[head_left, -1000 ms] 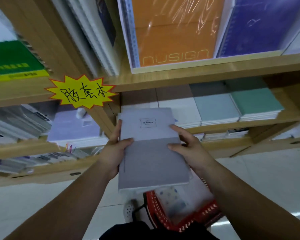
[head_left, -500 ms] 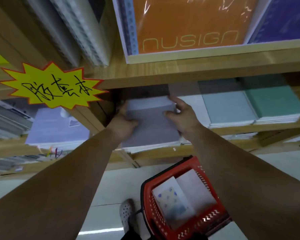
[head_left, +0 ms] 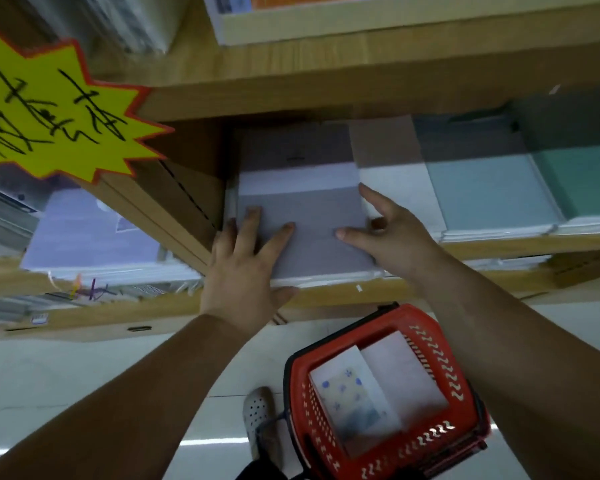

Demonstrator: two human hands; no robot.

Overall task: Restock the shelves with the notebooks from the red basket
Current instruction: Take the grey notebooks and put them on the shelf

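Hanging up-left of left hand [head_left: 243,268]: yellow star sign [head_left: 49,112] | left hand pressing flat, fingers straight, on grey notebook [head_left: 305,226] lying on shelf stack [head_left: 326,279] | right hand [head_left: 394,233] resting spread, unclenched, at its right edge | red basket [head_left: 461,393] sitting below right hand

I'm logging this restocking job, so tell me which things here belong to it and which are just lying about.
Part of the job: grey notebooks under the left hand and right hand; red basket with patterned notebook and pale notebook inside; wooden shelf.

Just lying about: yellow star sign; teal notebooks; green notebooks; lilac stack; shoe.
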